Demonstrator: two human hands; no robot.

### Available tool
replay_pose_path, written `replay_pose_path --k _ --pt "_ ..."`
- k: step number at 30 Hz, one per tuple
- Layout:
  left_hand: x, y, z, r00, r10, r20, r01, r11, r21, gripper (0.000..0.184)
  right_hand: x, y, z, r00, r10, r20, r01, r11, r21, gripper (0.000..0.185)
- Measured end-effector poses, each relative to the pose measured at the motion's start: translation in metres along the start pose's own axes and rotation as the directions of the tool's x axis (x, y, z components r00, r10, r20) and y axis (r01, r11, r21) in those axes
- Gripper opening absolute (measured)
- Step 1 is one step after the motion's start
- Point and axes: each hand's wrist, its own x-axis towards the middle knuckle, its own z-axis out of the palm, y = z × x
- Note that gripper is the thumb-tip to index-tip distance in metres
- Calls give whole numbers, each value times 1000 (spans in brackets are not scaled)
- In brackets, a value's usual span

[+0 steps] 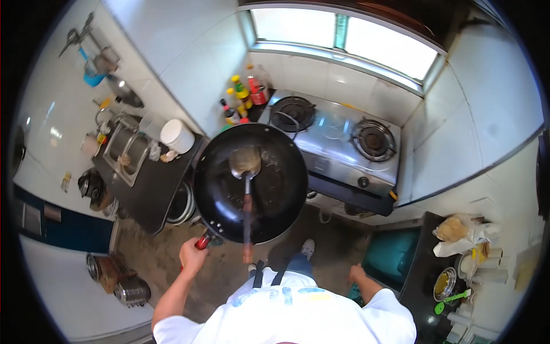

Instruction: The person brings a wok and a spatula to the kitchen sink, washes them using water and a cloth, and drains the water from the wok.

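My left hand is wrapped round the red handle of a large black wok, which is held up in front of me, left of the stove. A metal spatula with a wooden handle lies in the wok, its handle sticking out over the near rim. Some wet residue shows on the wok's inside. My right hand hangs low on the right, beside the dark counter; its fingers are small and partly hidden, and a green item shows just below it.
A two-burner gas stove stands ahead, with sauce bottles at its left. The sink and a white tub are on the left counter. Right counter: a metal bowl and a plastic bag.
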Motion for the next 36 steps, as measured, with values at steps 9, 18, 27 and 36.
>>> replay_pose_path --k 9,18,27,36 --pt "-120 -253 -86 881 -438 -176 421 898 -128 23 -4 -201 -16 861 -361 -359 288 927 -241 22" --pt "-174 -452 -105 719 -662 -211 612 747 -259 17 -158 -456 28 512 -772 -375 697 629 -344 24" --pt "-43 -593 -163 652 -735 -187 640 665 -385 20 -256 -707 32 54 -854 -518 978 149 -144 25" --pt "99 -737 -283 650 -720 -245 606 685 -404 23 -320 -977 36 -77 -829 -554 997 -59 -51 30"
